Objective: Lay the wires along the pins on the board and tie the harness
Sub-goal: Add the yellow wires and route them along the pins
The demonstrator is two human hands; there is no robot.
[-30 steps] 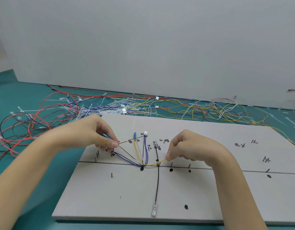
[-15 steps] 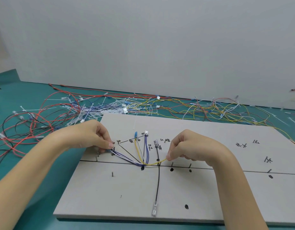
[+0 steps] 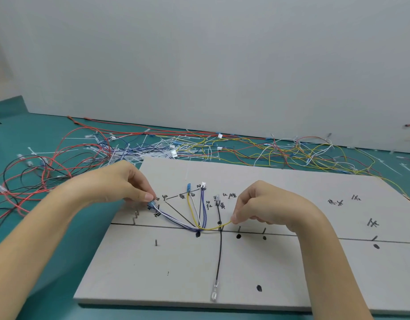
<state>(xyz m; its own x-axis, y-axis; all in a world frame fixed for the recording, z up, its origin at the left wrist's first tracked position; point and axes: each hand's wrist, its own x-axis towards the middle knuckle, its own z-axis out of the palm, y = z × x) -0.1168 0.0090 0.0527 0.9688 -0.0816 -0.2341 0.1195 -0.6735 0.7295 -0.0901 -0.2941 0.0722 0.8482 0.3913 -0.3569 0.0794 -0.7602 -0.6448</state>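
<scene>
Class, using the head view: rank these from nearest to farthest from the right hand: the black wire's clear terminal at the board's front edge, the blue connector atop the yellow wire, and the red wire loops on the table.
From the right hand:
1. Blue connector, up-left.
2. Clear terminal, front edge.
3. Red wire loops, far left.

teal table [image 3: 37, 135], grey board [image 3: 291, 273], loose wires [image 3: 257, 151], cable ties [image 3: 134, 153]

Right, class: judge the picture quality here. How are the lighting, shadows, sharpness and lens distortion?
Head view: soft, even light with no glare; faint shadows under the left hand and right hand; wide-angle bending tilts the board edges; wires sharp centrally, handwritten labels too small to read.
</scene>
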